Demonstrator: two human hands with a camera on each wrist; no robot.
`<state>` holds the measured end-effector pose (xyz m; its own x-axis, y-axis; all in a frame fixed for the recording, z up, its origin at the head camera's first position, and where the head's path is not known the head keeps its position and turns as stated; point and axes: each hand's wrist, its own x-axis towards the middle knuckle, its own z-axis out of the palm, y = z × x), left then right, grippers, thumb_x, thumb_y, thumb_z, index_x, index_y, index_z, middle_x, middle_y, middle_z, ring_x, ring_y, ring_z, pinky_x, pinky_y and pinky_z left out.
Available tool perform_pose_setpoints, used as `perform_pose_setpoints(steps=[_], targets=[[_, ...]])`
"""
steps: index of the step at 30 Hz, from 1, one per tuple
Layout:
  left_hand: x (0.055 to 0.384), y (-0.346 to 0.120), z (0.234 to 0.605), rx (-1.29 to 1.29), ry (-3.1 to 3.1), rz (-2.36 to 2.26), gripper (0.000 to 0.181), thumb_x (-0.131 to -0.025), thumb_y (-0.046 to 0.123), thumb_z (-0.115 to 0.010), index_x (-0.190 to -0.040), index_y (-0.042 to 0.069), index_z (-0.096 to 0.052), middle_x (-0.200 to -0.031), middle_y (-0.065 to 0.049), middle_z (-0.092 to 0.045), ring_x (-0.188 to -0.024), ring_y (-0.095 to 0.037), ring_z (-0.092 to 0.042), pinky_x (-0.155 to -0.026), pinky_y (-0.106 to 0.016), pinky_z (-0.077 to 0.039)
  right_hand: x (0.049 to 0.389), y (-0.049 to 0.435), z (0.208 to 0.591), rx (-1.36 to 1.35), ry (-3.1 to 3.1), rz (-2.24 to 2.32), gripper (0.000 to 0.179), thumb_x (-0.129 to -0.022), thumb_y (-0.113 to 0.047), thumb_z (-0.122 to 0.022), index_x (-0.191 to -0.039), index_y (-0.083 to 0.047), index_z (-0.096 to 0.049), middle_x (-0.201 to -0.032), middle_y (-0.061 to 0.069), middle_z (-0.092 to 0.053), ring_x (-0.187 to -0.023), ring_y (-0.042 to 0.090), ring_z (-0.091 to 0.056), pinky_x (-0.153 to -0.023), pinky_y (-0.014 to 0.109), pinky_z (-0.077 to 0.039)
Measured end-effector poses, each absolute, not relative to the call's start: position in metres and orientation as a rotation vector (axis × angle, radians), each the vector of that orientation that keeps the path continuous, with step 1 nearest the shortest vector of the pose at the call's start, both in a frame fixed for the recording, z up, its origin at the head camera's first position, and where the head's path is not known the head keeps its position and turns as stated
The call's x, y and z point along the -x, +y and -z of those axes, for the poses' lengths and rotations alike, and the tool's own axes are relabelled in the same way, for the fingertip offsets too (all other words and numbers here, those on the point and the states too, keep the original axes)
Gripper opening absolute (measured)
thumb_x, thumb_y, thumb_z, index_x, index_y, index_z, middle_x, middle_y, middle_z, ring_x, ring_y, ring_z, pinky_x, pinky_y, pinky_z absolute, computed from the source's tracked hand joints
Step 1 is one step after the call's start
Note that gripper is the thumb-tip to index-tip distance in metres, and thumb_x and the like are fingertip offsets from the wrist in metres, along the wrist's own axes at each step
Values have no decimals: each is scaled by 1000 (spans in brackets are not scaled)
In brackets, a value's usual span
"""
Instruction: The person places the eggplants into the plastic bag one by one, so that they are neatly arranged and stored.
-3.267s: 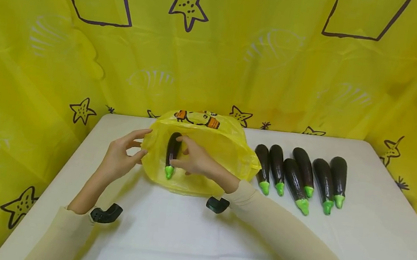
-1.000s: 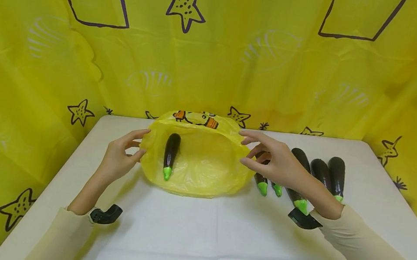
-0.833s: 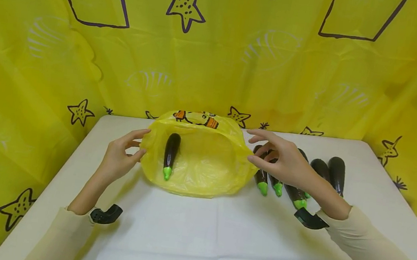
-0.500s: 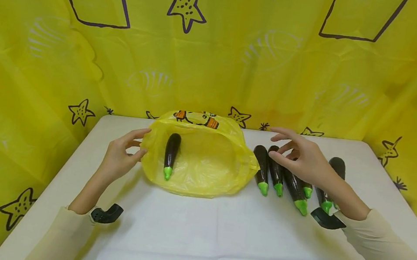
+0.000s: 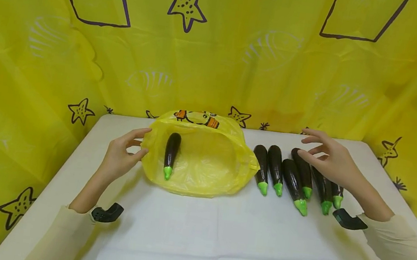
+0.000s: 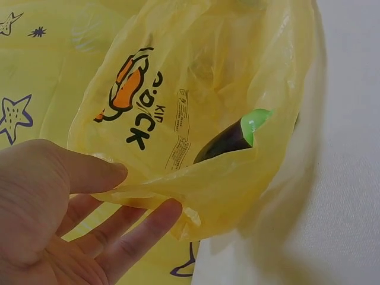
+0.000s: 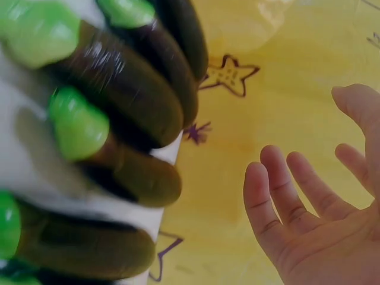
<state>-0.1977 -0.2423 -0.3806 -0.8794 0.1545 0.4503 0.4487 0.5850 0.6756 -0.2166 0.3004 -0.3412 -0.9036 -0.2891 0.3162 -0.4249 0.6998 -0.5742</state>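
Observation:
A yellow plastic bag (image 5: 208, 165) with a printed cartoon lies with its mouth toward me. My left hand (image 5: 123, 149) pinches the left edge of its mouth; in the left wrist view the thumb (image 6: 101, 174) lies over the film and the fingers behind it. One eggplant (image 5: 171, 153), dark with a green stem end, lies inside the bag at its left. To the right, several more eggplants (image 5: 292, 180) lie in a row. Above the right end of that row hovers my right hand (image 5: 333, 159), fingers spread and holding nothing. It hides the upper parts of the rightmost eggplants.
A white cloth covers the table (image 5: 179, 231). Behind it and along both sides hangs a yellow curtain (image 5: 217, 61) printed with stars and fish. The bag's right edge lies close against the leftmost eggplant of the row.
My right hand has come out of the bag, leaving the eggplant inside, and moved right past the bag's edge to the far end of the row. The left hand stays at the bag.

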Motion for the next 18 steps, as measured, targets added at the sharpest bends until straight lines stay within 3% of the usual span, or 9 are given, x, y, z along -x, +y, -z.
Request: perform_pose_setpoints(steps=[6,12,15,18], targets=[[199,-242,381,486,-2473,1208,57,-88,-13,-72,-140,7,-62,-140,-16,-62,-107,-41,-68,-61,-14,-57,221,321,347,-482,-2749,-939,63,-96,-22,-74,-153,-15,-48,-128,17,-66,-87,-15,-56,-74,3,-44],[200,-242,381,481,-2468,1183,56,-87,-12,-73,-139,5,-63,-140,-15,-62,-106,-39,-69,-79,-8,-54,225,341,352,-433,-2770,-916,63,-97,-24,-73,-153,-13,-47,-128,24,-64,-85,-20,-53,-68,6,-47],[199,-241,380,473,-2471,1183,55,-87,-12,-74,-138,5,-63,-139,-15,-63,-106,-38,-69,-80,-8,-54,227,349,355,-407,-2779,-898,63,-97,-25,-73,-153,-13,-47,-128,25,-64,-91,-1,-67,-65,11,-49],[199,-241,380,473,-2470,1194,55,-87,-12,-74,-138,5,-63,-139,-16,-63,-106,-38,-69,-76,-8,-54,228,357,358,-382,-2791,-877,64,-97,-25,-73,-154,-12,-46,-128,27,-63,-100,33,-70,-63,13,-49]])
